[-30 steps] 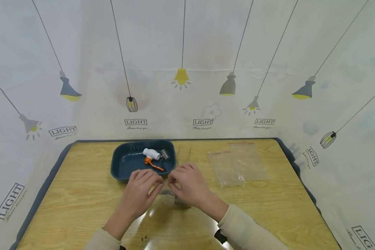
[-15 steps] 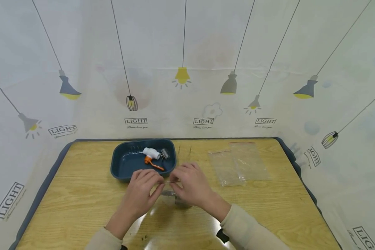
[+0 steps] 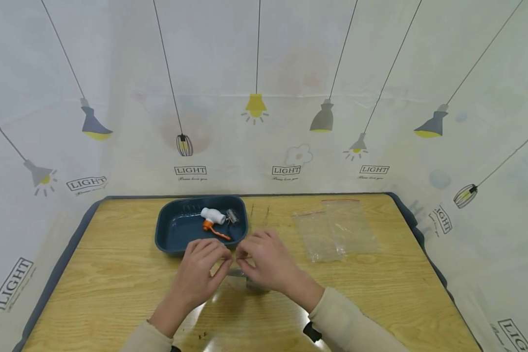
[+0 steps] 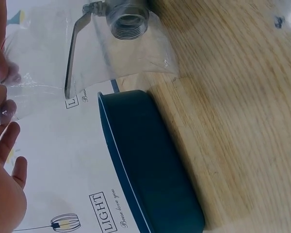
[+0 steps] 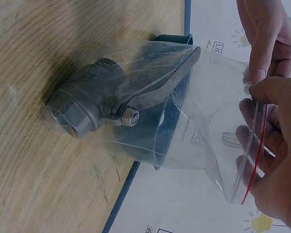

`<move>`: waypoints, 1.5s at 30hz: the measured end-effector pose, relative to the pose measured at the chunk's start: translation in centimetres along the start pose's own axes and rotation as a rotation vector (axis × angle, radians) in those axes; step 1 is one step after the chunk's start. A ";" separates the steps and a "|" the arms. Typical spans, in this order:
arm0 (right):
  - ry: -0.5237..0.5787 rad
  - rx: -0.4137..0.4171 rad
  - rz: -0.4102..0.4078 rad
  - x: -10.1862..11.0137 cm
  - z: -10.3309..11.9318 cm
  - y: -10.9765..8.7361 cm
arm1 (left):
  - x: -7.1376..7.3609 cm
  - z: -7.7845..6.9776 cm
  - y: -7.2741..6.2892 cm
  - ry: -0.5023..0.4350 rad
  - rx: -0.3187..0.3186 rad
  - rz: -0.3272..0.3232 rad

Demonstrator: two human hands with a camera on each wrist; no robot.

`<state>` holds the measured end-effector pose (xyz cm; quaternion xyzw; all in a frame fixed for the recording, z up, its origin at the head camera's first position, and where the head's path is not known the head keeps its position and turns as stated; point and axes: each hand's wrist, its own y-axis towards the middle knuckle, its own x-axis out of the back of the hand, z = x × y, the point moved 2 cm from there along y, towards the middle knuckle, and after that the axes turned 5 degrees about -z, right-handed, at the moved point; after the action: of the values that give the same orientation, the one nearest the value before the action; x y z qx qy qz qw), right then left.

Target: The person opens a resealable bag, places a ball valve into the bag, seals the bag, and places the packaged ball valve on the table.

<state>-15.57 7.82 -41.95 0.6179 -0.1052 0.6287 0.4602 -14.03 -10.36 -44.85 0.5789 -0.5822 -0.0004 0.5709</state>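
Observation:
A clear zip bag (image 5: 184, 150) with a red seal line holds a metal ball valve (image 5: 80, 104) with a long lever handle. In the left wrist view the valve's threaded opening (image 4: 129, 26) and lever (image 4: 75, 53) show through the plastic. My left hand (image 3: 198, 268) pinches the bag's top edge between thumb and fingers. Close beside it, my right hand (image 3: 268, 261) pinches the same edge, its fingers behind the plastic in the right wrist view. The valve sits low in the bag, at the wooden table. From the head, the right hand hides most of it.
Behind the hands stands a dark blue tray (image 3: 169, 247) containing a white plastic valve (image 3: 212, 215) with an orange handle (image 3: 215, 231) and a small metal piece (image 3: 231, 216). Two flat clear zip bags (image 3: 314, 237) overlap on the right of the table (image 3: 356, 288).
Both hands stay at the bag's top edge with only slight finger shifts. The gap between their fingertips widened a little, then narrowed again. The tray and flat bags have not moved.

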 end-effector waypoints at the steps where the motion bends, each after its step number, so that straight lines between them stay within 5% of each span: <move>1: 0.001 0.004 -0.003 0.0 0.1 0.0 | 0.1 0.1 0.0 0.002 0.004 0.000; 10: 0.011 0.001 -0.009 -0.1 0.1 0.1 | 1.1 1.2 -0.7 0.002 0.073 0.005; 23: 0.057 -0.044 0.046 0.1 0.9 1.1 | 1.1 0.2 -0.3 -0.006 0.005 -0.072; 45: 0.079 -0.084 0.115 1.0 0.3 1.0 | 0.7 0.3 -0.7 -0.039 0.042 -0.072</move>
<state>-15.86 7.49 -40.54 0.5658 -0.1483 0.6730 0.4527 -13.52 -11.29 -44.96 0.6111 -0.5719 -0.0199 0.5469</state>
